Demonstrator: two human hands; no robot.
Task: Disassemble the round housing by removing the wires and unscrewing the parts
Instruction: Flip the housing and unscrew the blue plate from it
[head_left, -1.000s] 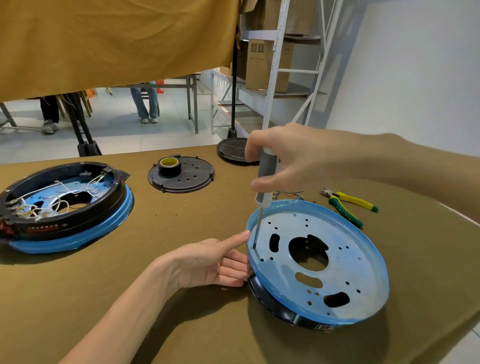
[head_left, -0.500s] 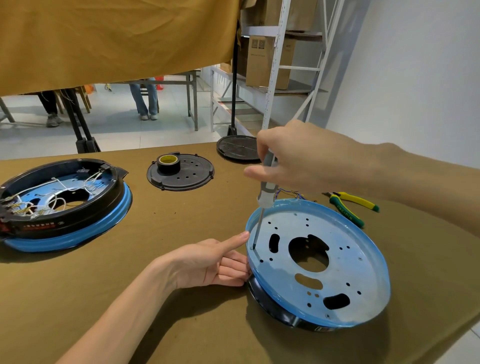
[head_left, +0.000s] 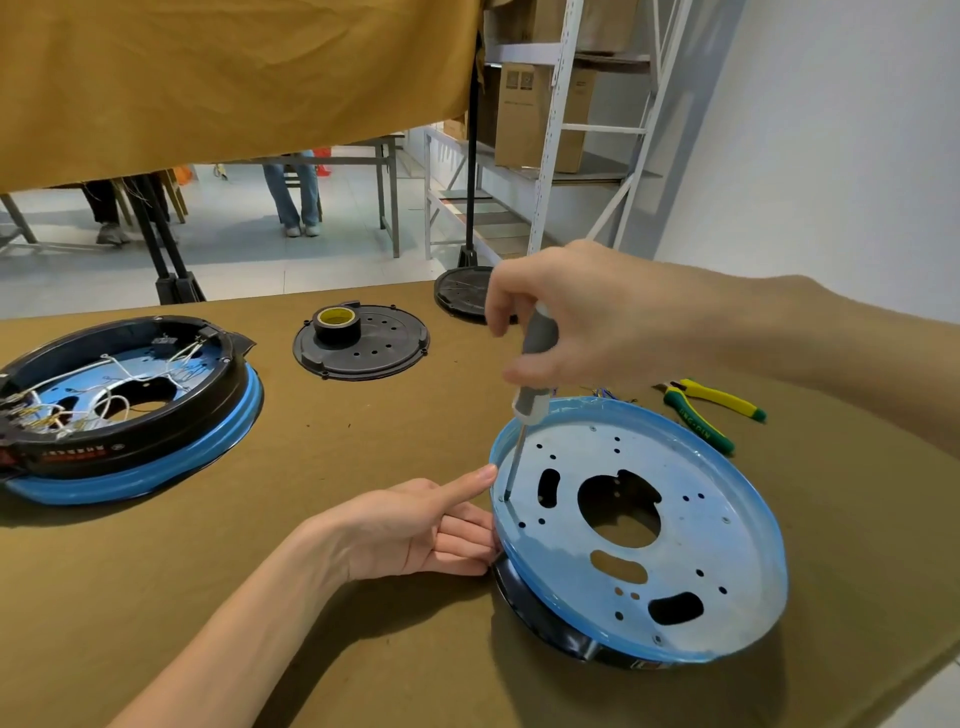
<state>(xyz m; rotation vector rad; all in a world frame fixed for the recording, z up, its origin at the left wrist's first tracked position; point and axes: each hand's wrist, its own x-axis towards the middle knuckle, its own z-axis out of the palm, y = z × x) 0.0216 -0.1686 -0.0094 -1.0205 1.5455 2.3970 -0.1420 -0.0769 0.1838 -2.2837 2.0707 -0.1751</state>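
Round blue-filmed metal housing (head_left: 675, 525): left hand (head_left: 415, 530) braces rim, fingers extended. Right hand (head_left: 587, 317) grips grey-handled screwdriver (head_left: 532, 374), tip seated on plate.

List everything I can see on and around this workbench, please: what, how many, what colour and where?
Round metal housing plate with blue film: one, silvery blue, near right, on a black base.
Grey-handled screwdriver: one, tip at the plate's left rim.
Wired round housing with black ring: one, black over blue, white wires inside, far left.
Black perforated round cover: one, centre back.
Yellow-cored black tape roll: one, on that cover.
Black round disc: one, back edge, partly hidden.
Yellow-and-green pliers: one, right of the plate.
Brown cloth-covered table: one.
Cardboard boxes on white shelving: at least two, behind.
Left hand: steadies the plate's edge, forefinger extended.
Right hand: grips the screwdriver.
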